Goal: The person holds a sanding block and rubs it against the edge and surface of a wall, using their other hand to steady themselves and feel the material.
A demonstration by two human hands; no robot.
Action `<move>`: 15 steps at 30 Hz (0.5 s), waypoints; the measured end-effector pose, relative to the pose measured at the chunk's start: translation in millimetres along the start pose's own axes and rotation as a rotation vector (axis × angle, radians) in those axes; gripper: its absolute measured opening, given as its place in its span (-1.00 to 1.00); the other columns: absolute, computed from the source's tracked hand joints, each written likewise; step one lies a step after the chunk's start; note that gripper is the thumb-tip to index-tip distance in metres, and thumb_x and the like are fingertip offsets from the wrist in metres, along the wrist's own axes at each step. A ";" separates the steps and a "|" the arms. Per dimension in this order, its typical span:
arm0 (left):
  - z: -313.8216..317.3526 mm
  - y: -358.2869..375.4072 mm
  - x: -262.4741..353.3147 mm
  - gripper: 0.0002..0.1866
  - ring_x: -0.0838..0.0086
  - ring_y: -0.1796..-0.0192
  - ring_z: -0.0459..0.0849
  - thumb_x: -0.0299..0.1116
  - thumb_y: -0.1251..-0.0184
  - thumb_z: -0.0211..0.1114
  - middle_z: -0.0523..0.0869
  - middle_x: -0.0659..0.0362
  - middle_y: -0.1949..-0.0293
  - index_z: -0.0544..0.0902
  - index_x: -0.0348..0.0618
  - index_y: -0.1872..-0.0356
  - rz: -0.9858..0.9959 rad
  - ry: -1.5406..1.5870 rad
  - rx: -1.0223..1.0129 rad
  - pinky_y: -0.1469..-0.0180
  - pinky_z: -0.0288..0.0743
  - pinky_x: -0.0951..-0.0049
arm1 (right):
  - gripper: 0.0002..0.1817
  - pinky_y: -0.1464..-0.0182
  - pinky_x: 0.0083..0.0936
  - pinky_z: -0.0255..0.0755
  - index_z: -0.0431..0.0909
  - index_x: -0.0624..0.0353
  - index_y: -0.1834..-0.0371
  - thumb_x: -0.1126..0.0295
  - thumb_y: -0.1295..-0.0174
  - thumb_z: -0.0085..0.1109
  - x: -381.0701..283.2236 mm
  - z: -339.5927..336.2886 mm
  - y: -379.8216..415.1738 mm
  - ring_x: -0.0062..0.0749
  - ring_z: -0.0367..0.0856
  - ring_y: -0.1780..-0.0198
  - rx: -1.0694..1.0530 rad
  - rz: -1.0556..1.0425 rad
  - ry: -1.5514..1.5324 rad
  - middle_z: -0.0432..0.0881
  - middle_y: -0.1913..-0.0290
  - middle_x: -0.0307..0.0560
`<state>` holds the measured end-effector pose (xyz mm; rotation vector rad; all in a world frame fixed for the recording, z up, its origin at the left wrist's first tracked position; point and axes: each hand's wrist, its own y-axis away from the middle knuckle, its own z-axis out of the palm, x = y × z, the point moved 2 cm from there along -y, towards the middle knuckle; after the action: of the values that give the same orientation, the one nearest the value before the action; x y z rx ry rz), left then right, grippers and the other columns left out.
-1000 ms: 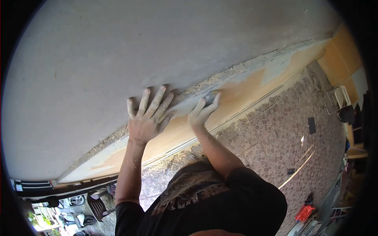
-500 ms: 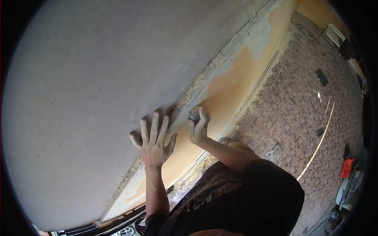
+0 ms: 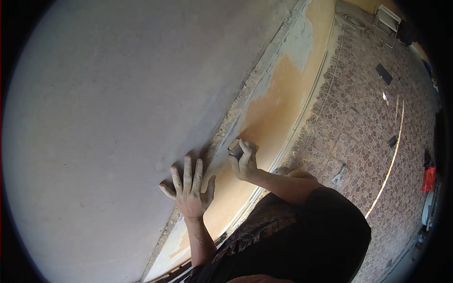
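Observation:
My left hand (image 3: 190, 193) lies with its fingers spread flat on the grey wall (image 3: 118, 94), the thumb reaching over the rough, crumbly ledge (image 3: 222, 129). In my right hand (image 3: 245, 162), the bent fingers and thumb grip a small block (image 3: 233, 144) with a pale yellowish edge. That block is at the lower wall strip (image 3: 273, 94), just beside the ledge. The strip is orange with patches of whitish grey. Both hands look dusty, and my right fingers hide part of the block.
Crumbs and dust lie along the wall's foot on the stone-patterned floor (image 3: 325, 137). A scraper-like tool (image 3: 339, 174) and a dark flat piece (image 3: 384, 74) rest there. A white folding chair (image 3: 388, 19) stands at the far end; a red item (image 3: 428, 179) is at the right.
The view has tilted and shifted. My right hand has moved slightly with the block, whose pale edge shows more now. My left hand appears lower in view, still flat with fingers spread.

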<state>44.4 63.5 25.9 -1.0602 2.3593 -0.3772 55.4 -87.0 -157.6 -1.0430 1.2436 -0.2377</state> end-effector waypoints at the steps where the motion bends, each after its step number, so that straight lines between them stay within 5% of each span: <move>1: 0.3 1.0 -0.2 -0.29 0.23 -0.69 -0.04 0.18 -0.25 0.40 0.33 0.42 -0.57 0.49 0.43 -0.45 -0.009 0.017 -0.007 -0.59 -0.70 -0.21 | -0.24 -0.12 0.10 0.15 0.12 0.31 -0.51 0.35 -0.29 0.23 -1.3 -4.2 -37.2 0.11 0.38 -0.07 0.065 0.075 -0.019 0.43 -0.09 0.26; 4: -2.2 0.6 -0.7 -0.30 0.26 -0.69 -0.04 0.17 -0.25 0.40 0.33 0.42 -0.57 0.50 0.42 -0.44 -0.002 0.015 0.000 -0.59 -0.71 -0.19 | -0.28 -0.16 -0.01 0.19 0.15 0.31 -0.51 0.32 -0.35 0.21 16.8 -22.4 -156.0 0.05 0.41 -0.05 0.284 0.300 -0.091 0.44 -0.09 0.21; 7: -2.7 1.6 0.6 -0.32 0.27 -0.69 -0.03 0.16 -0.25 0.41 0.34 0.43 -0.57 0.52 0.41 -0.42 -0.010 0.026 0.004 -0.60 -0.70 -0.17 | -0.31 -0.16 -0.13 0.22 0.18 0.32 -0.50 0.33 -0.36 0.20 21.4 -25.4 -187.5 0.00 0.42 -0.01 0.376 0.442 -0.285 0.44 -0.09 0.16; 12: -3.8 1.7 3.1 -0.33 0.27 -0.69 -0.01 0.16 -0.25 0.42 0.35 0.44 -0.56 0.54 0.42 -0.41 -0.014 0.023 0.003 -0.60 -0.68 -0.17 | -0.18 -0.16 0.08 0.12 0.04 0.34 -0.54 0.39 -0.28 0.25 1.4 1.0 9.6 0.09 0.33 -0.08 0.034 0.005 -0.002 0.38 -0.09 0.30; 15: -3.8 0.9 -0.2 -0.34 0.28 -0.68 0.02 0.13 -0.25 0.43 0.36 0.45 -0.56 0.54 0.42 -0.41 -0.020 0.085 0.013 -0.60 -0.67 -0.17 | -0.25 -0.17 0.04 0.13 0.10 0.34 -0.51 0.40 -0.31 0.21 6.6 1.8 -10.1 0.07 0.36 -0.06 0.051 0.104 -0.066 0.38 -0.08 0.28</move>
<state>41.8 64.4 28.7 -1.0820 2.4186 -0.4526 63.1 -95.9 -154.5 -0.9324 1.2226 -0.1530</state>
